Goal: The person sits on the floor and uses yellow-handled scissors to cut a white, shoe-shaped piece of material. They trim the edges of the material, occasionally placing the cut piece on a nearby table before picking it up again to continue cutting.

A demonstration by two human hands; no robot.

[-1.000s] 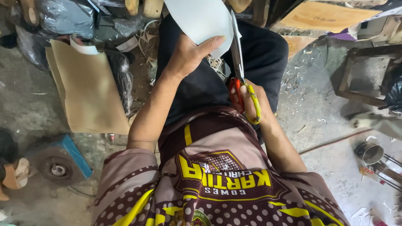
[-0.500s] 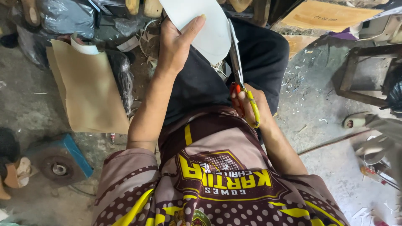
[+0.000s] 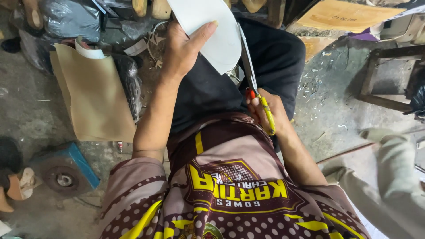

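Scraps [image 3: 316,82] littered the floor nearby; left hand [image 3: 183,48] pinched the white sheet [image 3: 212,26], right hand [image 3: 265,108] gripped scissors [image 3: 250,73] at its edge.

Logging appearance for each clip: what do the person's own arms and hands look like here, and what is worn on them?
Both forearms are bare, no gloves, rings or watch visible. The left hand and right hand emerge from short sleeves of a maroon jersey with white dots and yellow stripes and lettering.

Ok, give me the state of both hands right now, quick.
Left hand: closed on the white sheet, thumb on top.
Right hand: closed in the handles of the scissors, blades along the sheet's edge.
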